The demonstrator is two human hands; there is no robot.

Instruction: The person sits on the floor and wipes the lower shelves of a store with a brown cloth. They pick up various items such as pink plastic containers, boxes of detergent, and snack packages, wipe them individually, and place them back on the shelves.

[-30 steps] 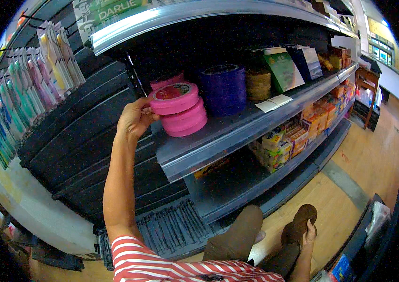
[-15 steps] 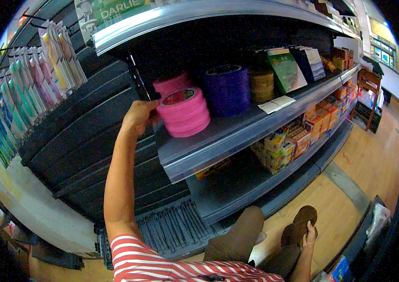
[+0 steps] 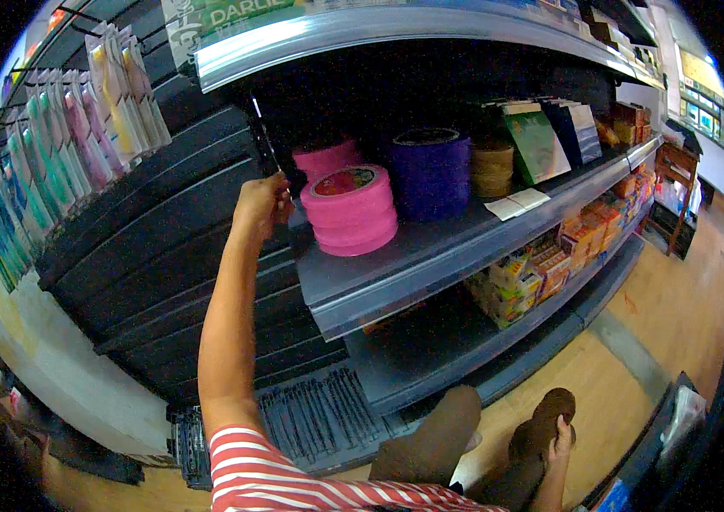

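My left hand is raised at the left end of the middle shelf, its fingers curled closed beside the shelf's upright. Whatever lies inside those fingers is hidden. Just right of it, a stack of pink tape rolls stands near the shelf corner, with more pink rolls behind. Low at the right, my right hand is closed against a rounded dark brown thing beside my knee; its kind is unclear. Further along the shelf come dark blue tape rolls and brown tape rolls.
Green cards and a white paper are on the same shelf. Colourful boxes fill part of the shelf below. Packaged items hang on hooks at the left. A wooden stool stands far right.
My left hand has come away from the front pink tape rolls, leaving a small gap, and its fingers are more curled. The view has shifted slightly. My right hand has stayed put.
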